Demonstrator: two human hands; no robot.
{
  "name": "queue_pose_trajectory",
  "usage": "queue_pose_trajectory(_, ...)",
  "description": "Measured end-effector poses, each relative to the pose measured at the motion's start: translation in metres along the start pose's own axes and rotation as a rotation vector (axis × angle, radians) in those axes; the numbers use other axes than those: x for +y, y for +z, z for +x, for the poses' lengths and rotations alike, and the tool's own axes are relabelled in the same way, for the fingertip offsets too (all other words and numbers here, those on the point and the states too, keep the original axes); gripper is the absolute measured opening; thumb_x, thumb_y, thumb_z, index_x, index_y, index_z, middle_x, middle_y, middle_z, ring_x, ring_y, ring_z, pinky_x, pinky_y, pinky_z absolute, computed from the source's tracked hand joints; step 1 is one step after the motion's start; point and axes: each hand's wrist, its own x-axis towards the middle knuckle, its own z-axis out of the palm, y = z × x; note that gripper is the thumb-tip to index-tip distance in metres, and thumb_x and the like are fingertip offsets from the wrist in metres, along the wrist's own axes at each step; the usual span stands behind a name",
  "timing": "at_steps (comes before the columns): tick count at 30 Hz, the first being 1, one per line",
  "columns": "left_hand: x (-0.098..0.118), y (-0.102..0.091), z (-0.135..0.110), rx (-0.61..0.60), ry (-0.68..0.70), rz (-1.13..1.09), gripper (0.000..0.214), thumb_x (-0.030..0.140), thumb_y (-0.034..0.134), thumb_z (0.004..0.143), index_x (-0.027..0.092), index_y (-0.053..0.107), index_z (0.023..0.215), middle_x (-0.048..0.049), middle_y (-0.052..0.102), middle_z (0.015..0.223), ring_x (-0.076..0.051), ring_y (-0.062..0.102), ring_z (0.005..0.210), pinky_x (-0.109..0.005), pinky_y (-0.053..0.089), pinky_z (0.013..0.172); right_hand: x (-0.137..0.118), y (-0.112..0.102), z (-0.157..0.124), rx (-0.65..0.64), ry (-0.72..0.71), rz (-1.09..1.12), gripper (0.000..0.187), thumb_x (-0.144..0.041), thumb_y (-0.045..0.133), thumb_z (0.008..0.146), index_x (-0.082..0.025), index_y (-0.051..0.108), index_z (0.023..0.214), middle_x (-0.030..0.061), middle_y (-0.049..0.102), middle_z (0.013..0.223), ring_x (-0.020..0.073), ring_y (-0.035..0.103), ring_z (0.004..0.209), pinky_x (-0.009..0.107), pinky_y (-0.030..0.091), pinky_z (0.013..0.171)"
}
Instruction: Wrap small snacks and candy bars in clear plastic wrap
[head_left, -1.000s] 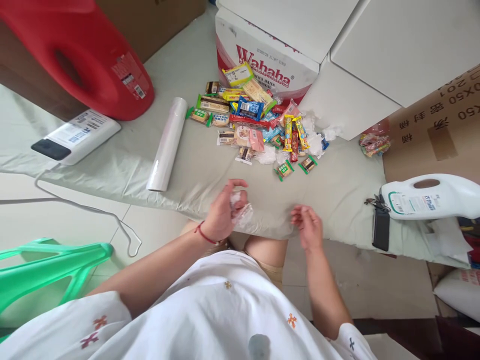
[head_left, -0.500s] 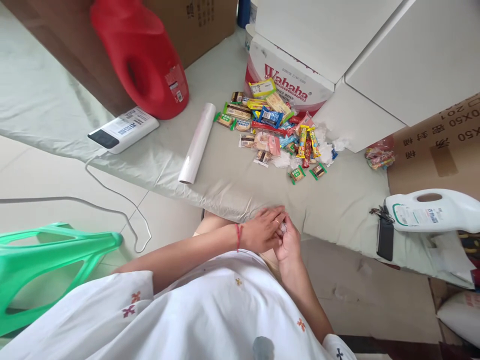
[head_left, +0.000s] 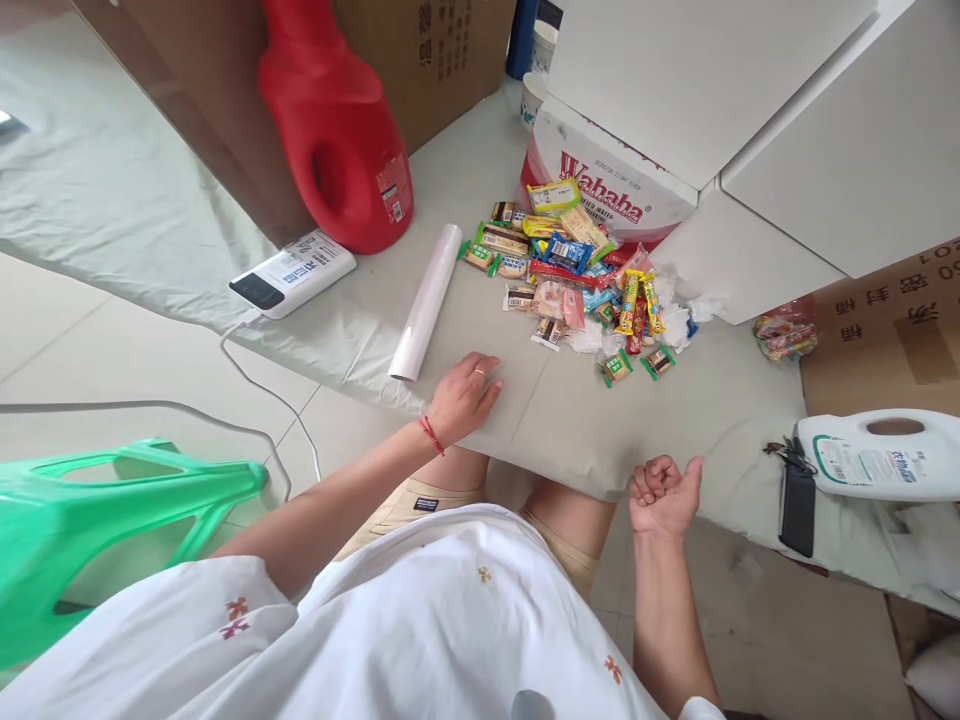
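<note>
My left hand (head_left: 463, 398) lies palm down at the front edge of the cloth-covered surface, with fingers stretched out and nothing seen in it. It is nearest to the lower end of a white plastic-film roll (head_left: 427, 305). Off to the right, my right hand (head_left: 666, 495) is turned palm up by the edge. Its fingers are curled in and the thumb stands apart; whatever they may enclose is hidden. Beyond both hands lies a pile of wrapped snacks (head_left: 568, 253), with crumpled clear wrappers (head_left: 589, 338) among them and two green-ended packets (head_left: 616, 367) at its near side.
A red jug (head_left: 349, 150) and a white power bank (head_left: 296, 275) with a cable stand left. Behind the snacks is a Wahaha carton (head_left: 600, 180) by white boxes. At right are a white bottle (head_left: 877, 455) and a black phone (head_left: 796, 510). A green stool (head_left: 187, 470) is lower left.
My hands were together at the edge around a small clear thing. They have parted: the left moved left onto the cloth, the right moved right with its fingers curled. The view has shifted slightly.
</note>
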Motion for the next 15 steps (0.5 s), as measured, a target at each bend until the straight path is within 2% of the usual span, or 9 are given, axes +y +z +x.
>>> queue_pose_trajectory(2,-0.004,0.005,0.002,-0.071,0.058,0.079,0.035,0.034,0.047,0.1,0.013,0.064,0.124,-0.0181,0.064,0.122,-0.03,0.062,0.112,-0.046,0.051,0.096,-0.003,-0.004,0.009,-0.008,-0.009,0.014,0.054,-0.07,0.066,0.086,-0.02,0.06,0.067,-0.0088,0.031,0.048,0.0066,0.031,0.04,0.019,0.031,0.037)
queue_pose_trajectory(4,-0.004,0.007,0.002,-0.133,0.11,0.14,0.033,0.035,0.049,0.1,0.015,0.067,0.119,-0.0173,0.065,0.119,-0.032,0.06,0.11,-0.048,0.049,0.094,-0.006,-0.007,0.019,-0.015,-0.035,-0.001,0.035,-0.052,0.081,0.078,-0.02,0.067,0.086,-0.0053,0.05,0.062,0.0088,0.049,0.055,0.021,0.045,0.049)
queue_pose_trajectory(6,-0.002,0.007,0.002,-0.165,0.141,0.189,0.03,0.035,0.049,0.101,0.016,0.069,0.112,-0.0158,0.066,0.114,-0.032,0.059,0.107,-0.048,0.047,0.091,-0.008,-0.009,0.027,-0.009,-0.066,-0.045,0.044,-0.037,0.089,0.069,-0.02,0.068,0.104,0.0002,0.064,0.084,0.0107,0.057,0.07,0.023,0.05,0.058)
queue_pose_trajectory(8,0.001,0.006,0.001,-0.171,0.152,0.224,0.028,0.032,0.047,0.102,0.017,0.07,0.108,-0.0144,0.067,0.11,-0.031,0.058,0.105,-0.047,0.045,0.089,-0.008,-0.009,0.032,0.002,-0.09,-0.115,0.053,-0.037,0.089,0.069,-0.019,0.066,0.113,0.0022,0.066,0.092,0.008,0.052,0.067,0.02,0.042,0.052)
queue_pose_trajectory(10,0.004,0.005,0.001,-0.172,0.156,0.246,0.027,0.028,0.045,0.103,0.018,0.07,0.107,-0.0135,0.067,0.107,-0.03,0.058,0.105,-0.047,0.044,0.088,-0.008,-0.007,0.035,0.03,-0.123,-0.19,0.052,-0.048,0.086,0.074,-0.019,0.064,0.112,-0.0026,0.059,0.082,0.0042,0.038,0.055,0.018,0.027,0.043)
queue_pose_trajectory(12,0.005,0.004,0.001,-0.174,0.154,0.266,0.025,0.024,0.047,0.101,0.018,0.07,0.107,-0.0133,0.067,0.105,-0.03,0.058,0.105,-0.046,0.043,0.087,-0.007,-0.003,0.036,0.087,-0.168,-0.268,0.049,-0.059,0.08,0.078,-0.02,0.062,0.1,-0.0084,0.047,0.068,0.0027,0.028,0.048,0.017,0.018,0.041)
queue_pose_trajectory(15,0.006,0.004,0.001,-0.183,0.157,0.307,0.024,0.019,0.047,0.099,0.017,0.07,0.107,-0.0136,0.067,0.105,-0.031,0.057,0.104,-0.046,0.043,0.086,-0.003,0.003,0.036,0.18,-0.219,-0.351,0.049,-0.065,0.073,0.082,-0.021,0.052,0.082,-0.0114,0.038,0.058,0.0025,0.024,0.042,0.018,0.015,0.039)
